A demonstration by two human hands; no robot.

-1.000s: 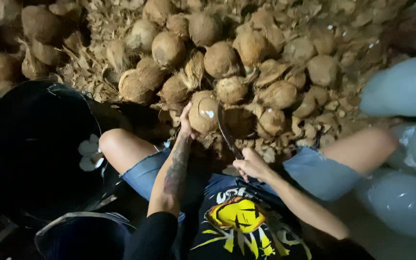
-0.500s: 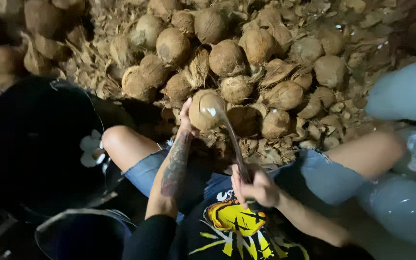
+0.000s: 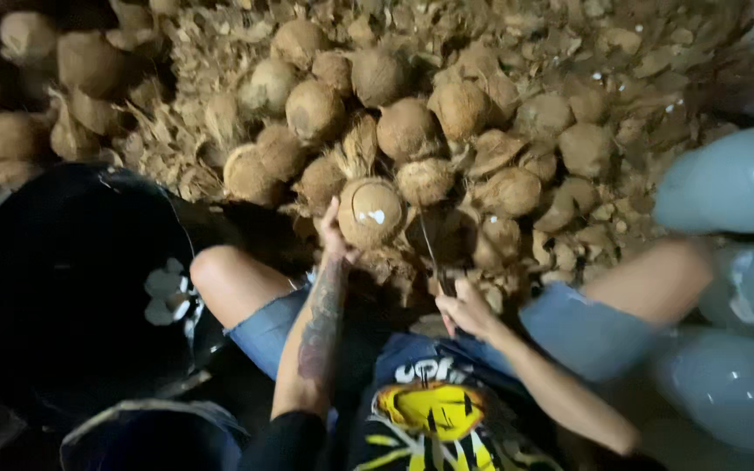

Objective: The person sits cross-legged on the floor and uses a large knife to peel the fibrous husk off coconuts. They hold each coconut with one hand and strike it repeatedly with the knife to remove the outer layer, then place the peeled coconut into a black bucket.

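Gripping the husked coconut (image 3: 370, 212) with my left hand (image 3: 335, 237), above the heap (image 3: 412, 131) between my knees, I keep my right hand (image 3: 464, 310) clenched on the knife (image 3: 430, 253); I'd aim cuts away from those 5 fingers.
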